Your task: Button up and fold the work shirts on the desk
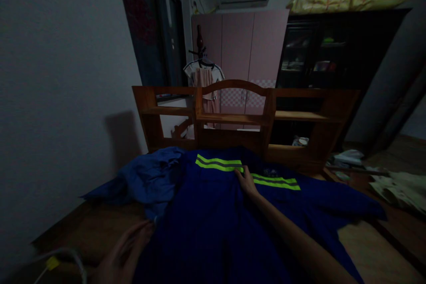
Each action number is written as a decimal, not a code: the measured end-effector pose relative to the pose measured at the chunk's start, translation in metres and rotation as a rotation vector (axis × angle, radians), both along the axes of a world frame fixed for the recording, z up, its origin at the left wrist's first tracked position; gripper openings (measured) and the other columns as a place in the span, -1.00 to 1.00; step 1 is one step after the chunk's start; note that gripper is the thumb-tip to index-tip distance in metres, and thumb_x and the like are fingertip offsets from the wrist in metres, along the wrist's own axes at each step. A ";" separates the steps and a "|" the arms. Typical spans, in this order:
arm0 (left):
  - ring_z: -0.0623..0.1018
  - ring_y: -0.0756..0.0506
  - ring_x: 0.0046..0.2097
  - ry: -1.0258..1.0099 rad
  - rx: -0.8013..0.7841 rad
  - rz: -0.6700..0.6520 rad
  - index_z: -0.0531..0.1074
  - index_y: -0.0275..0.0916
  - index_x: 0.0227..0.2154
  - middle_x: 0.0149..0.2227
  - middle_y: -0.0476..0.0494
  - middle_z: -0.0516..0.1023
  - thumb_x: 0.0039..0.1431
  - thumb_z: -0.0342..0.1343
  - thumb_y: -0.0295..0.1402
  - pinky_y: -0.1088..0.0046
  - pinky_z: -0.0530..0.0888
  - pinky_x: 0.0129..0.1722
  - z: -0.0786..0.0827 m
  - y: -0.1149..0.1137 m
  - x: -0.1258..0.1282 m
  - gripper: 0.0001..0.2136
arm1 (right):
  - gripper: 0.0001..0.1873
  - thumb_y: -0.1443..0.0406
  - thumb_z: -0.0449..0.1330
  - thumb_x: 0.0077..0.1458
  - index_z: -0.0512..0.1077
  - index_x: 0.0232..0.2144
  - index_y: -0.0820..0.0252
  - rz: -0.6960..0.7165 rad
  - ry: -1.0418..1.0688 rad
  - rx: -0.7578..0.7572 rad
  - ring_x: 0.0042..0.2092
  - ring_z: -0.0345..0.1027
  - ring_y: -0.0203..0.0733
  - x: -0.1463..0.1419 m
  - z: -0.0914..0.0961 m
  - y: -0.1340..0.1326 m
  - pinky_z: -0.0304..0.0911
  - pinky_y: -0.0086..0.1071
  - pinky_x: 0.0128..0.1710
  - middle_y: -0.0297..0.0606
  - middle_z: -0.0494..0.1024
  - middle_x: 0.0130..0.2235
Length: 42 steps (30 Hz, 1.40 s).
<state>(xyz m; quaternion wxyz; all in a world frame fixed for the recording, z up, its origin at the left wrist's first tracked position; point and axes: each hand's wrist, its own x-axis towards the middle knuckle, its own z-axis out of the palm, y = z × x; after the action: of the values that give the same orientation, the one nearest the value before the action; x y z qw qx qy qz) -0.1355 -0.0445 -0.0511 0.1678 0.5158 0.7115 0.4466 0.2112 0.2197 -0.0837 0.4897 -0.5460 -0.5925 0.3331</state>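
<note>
A dark blue work jacket with yellow-green and grey reflective stripes lies spread out, front side up. My right hand is at the jacket's front opening, thumb and finger closed on the edge beside the left-hand stripe. Low on the left, my left hand is by the jacket's side edge, blurred and dim. Its fingertips come close to the cloth, and whether they grip it is not visible. A crumpled lighter blue garment lies beside the jacket's left side.
Behind the jacket stands a wooden headboard with open shelves. A pale cable with a yellow tag curves at the lower left, near the wall. Pale cloth lies at the right. Farther back are a pink wardrobe and a dark cabinet.
</note>
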 end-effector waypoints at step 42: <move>0.55 -0.03 -0.34 -1.236 0.025 -0.005 0.42 -0.26 -0.28 -0.33 -0.09 0.53 0.08 0.19 -0.32 0.41 0.55 -0.31 0.091 0.188 -0.001 -0.83 | -0.66 0.09 0.22 -0.03 0.40 -0.24 0.16 0.057 0.149 0.115 -0.16 0.37 -0.09 0.004 -0.005 -0.002 0.24 -0.28 -0.09 -0.28 0.52 -0.24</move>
<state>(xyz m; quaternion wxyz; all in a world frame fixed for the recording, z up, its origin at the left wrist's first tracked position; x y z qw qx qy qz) -0.1365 0.1437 0.0396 0.5442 0.1651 0.4763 0.6707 0.2147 0.2173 -0.0885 0.5532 -0.4738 -0.5879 0.3520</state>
